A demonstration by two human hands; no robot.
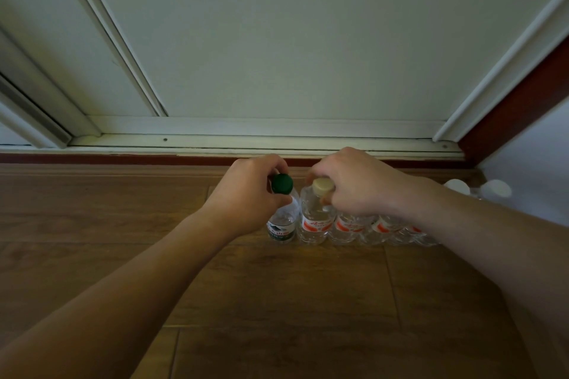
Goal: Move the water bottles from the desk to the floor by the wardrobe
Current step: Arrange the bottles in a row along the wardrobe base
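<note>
A clear water bottle with a green cap [281, 218] stands upright on the wooden floor [123, 224] in front of the white wardrobe [277, 40]. My left hand [249, 194] grips its neck just under the cap. Right beside it stands a clear bottle with a cream cap and red label [315, 221], and my right hand [357, 184] holds it at the neck. Several more red-labelled bottles [369, 228] continue the row to the right, partly hidden under my right forearm. White caps [492, 189] show past the arm at the far right.
The wardrobe's sliding-door track [246, 143] and a dark red skirting strip [123, 158] run along the floor just behind the bottles. A red-brown side panel [517, 101] rises at the right. Bare floorboards stretch to the left and toward me.
</note>
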